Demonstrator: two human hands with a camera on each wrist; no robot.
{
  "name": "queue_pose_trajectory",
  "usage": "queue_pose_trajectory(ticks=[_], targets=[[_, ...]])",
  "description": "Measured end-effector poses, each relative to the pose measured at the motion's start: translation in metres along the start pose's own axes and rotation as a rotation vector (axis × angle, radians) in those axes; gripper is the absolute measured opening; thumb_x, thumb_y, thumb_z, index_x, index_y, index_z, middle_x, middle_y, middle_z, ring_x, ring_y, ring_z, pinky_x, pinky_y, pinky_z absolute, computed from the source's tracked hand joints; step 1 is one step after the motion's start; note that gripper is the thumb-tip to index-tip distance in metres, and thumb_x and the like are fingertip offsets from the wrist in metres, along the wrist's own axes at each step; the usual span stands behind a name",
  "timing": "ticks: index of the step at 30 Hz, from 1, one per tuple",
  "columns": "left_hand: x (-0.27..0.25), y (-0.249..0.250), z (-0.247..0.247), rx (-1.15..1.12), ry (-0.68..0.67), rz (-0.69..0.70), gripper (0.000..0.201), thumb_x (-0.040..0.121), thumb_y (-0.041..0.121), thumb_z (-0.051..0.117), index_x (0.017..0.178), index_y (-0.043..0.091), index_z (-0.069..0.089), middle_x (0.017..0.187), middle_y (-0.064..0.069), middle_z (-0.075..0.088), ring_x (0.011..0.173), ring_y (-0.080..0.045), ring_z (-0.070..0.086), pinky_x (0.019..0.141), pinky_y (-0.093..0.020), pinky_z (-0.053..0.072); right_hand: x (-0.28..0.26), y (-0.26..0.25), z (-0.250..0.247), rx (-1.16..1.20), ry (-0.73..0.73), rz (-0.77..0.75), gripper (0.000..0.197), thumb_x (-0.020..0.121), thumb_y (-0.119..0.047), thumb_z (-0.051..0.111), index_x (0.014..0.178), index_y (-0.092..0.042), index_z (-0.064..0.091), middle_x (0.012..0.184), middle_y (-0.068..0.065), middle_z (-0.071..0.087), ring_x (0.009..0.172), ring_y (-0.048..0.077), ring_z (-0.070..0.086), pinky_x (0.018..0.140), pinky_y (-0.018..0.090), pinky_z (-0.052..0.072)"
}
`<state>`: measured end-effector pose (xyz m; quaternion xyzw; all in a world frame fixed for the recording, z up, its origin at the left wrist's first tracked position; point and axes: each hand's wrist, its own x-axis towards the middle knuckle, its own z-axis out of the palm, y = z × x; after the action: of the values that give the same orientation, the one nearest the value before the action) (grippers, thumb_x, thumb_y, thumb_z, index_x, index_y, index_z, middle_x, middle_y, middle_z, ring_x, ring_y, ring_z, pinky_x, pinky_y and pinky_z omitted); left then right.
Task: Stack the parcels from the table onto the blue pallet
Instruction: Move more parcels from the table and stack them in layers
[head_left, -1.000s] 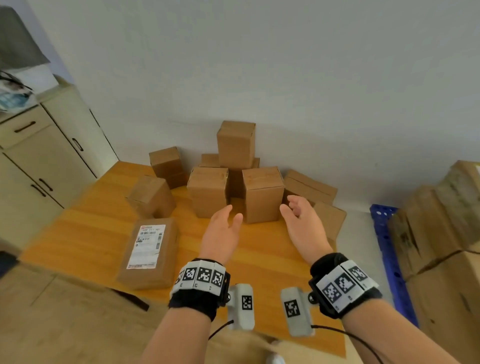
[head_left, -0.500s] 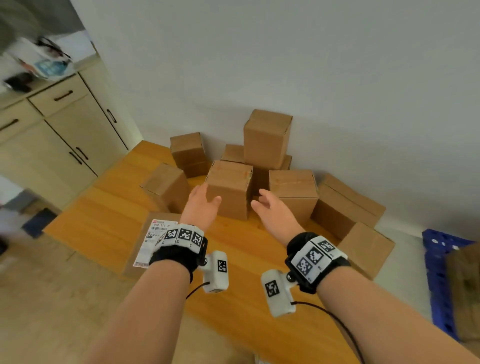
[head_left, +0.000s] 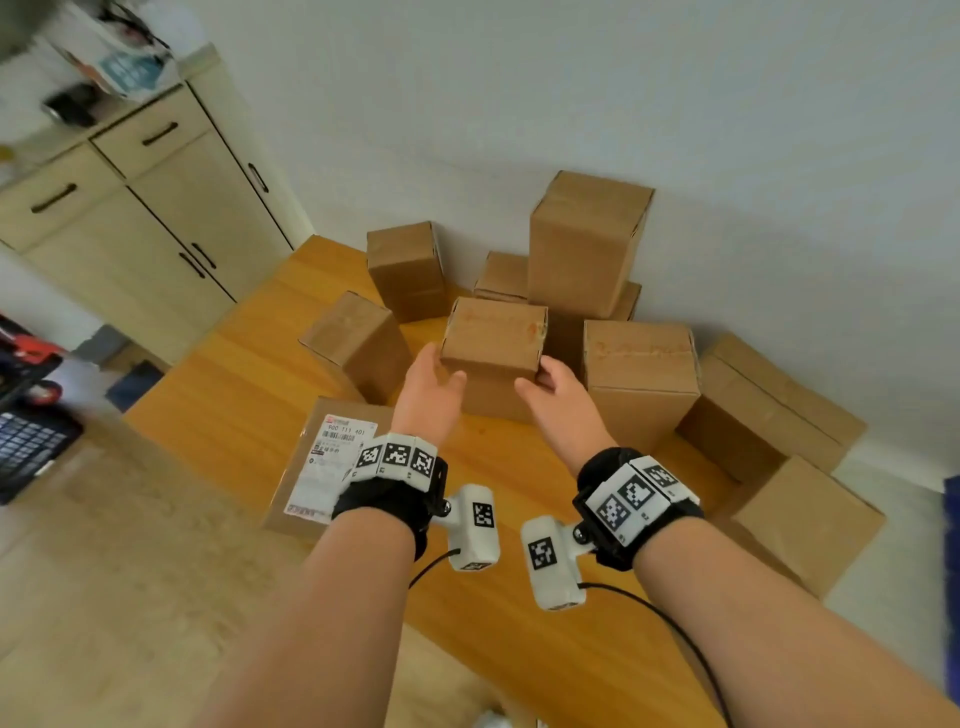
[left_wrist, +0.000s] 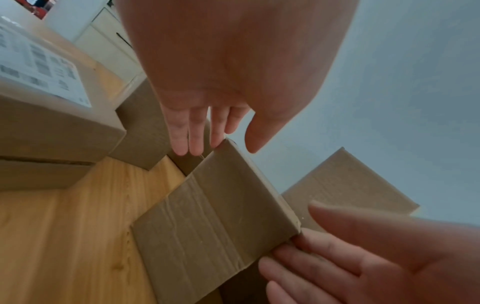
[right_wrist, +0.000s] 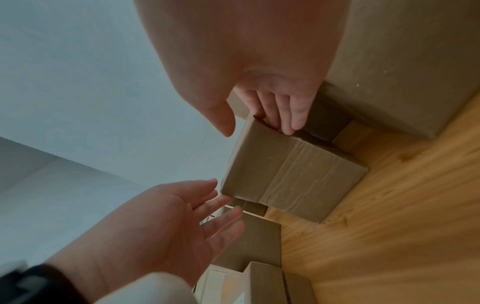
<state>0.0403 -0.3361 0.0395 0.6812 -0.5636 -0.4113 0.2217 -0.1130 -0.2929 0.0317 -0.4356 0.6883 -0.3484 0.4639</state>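
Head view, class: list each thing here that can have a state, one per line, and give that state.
Left hand: open, fingers straight at the centre parcel's left side.
Right hand: open, fingers at its right side.
Centre parcel: upright on the table, taped shut.
Labelled parcel: lying flat.
Cupboard: doors and drawers closed.

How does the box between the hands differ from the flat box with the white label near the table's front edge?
The box between the hands stands upright like a cube; the labelled box lies flat and low. The first has a plain top with a taped seam; the second carries a white printed shipping label. The left hand and right hand flank the first with straight fingers at its sides; the labelled box is untouched. Both are brown cardboard on the wooden table.
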Motion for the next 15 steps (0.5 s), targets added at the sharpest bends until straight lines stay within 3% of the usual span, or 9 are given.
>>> queue_pose_trajectory(ticks=[3, 7, 9, 12, 13, 15], targets=[[-0.010, -0.009, -0.003, 0.024, -0.004, 0.021, 0.054, 0.101, 0.028, 0.045, 0.151, 0.019, 0.027, 0.146, -0.008, 0.036, 0.127, -0.025, 0.043, 0.104, -0.034, 0.034, -0.011, 0.006, 0.001, 0.001, 0.035, 0.022, 0.051, 0.098, -0.036, 0.053, 0.145, -0.019, 0.041, 0.138, 0.000, 0.054, 0.123, 0.015, 0.051, 0.102, 0.029, 0.040], [-0.035, -0.027, -0.007, 0.024, -0.020, 0.029, 0.048, 0.100, 0.034, 0.043, 0.146, 0.021, 0.037, 0.136, -0.008, 0.043, 0.117, -0.023, 0.047, 0.103, -0.039, 0.038, -0.037, 0.015, 0.004, -0.008, 0.072, 0.046, 0.050, 0.100, -0.043, 0.046, 0.143, -0.018, 0.044, 0.136, -0.001, 0.054, 0.124, 0.017, 0.050, 0.099, 0.028, 0.036], [-0.048, -0.040, -0.009, -0.001, -0.031, 0.037, 0.043, 0.100, 0.036, 0.042, 0.140, 0.021, 0.043, 0.133, -0.004, 0.048, 0.109, -0.015, 0.047, 0.097, -0.033, 0.038, -0.052, 0.021, 0.008, -0.018, 0.090, 0.055, 0.049, 0.100, -0.052, 0.038, 0.133, -0.017, 0.052, 0.117, -0.001, 0.060, 0.110, 0.018, 0.054, 0.091, 0.031, 0.039], [-0.070, -0.060, -0.014, -0.003, -0.079, 0.001, 0.037, 0.101, 0.040, 0.041, 0.129, 0.018, 0.049, 0.123, 0.000, 0.056, 0.102, -0.012, 0.050, 0.086, -0.028, 0.036, -0.076, 0.032, 0.017, -0.047, 0.092, 0.120, 0.054, 0.097, -0.063, 0.032, 0.107, -0.016, 0.057, 0.089, -0.003, 0.056, 0.091, 0.020, 0.053, 0.078, 0.033, 0.039], [-0.077, -0.066, -0.015, -0.003, -0.107, -0.027, 0.037, 0.100, 0.042, 0.040, 0.126, 0.017, 0.049, 0.117, 0.000, 0.057, 0.101, -0.014, 0.052, 0.084, -0.029, 0.036, -0.083, 0.036, 0.020, -0.060, 0.086, 0.148, 0.058, 0.095, -0.066, 0.032, 0.105, -0.015, 0.057, 0.089, -0.001, 0.057, 0.091, 0.021, 0.054, 0.079, 0.034, 0.040], [-0.088, -0.080, -0.015, 0.009, -0.154, -0.073, 0.042, 0.099, 0.049, 0.040, 0.122, 0.015, 0.049, 0.109, 0.000, 0.059, 0.098, -0.017, 0.055, 0.081, -0.031, 0.038, -0.095, 0.045, 0.027, -0.112, 0.067, 0.201, 0.072, 0.091, -0.073, 0.029, 0.118, -0.012, 0.058, 0.100, 0.003, 0.060, 0.097, 0.023, 0.055, 0.086, 0.036, 0.041]])
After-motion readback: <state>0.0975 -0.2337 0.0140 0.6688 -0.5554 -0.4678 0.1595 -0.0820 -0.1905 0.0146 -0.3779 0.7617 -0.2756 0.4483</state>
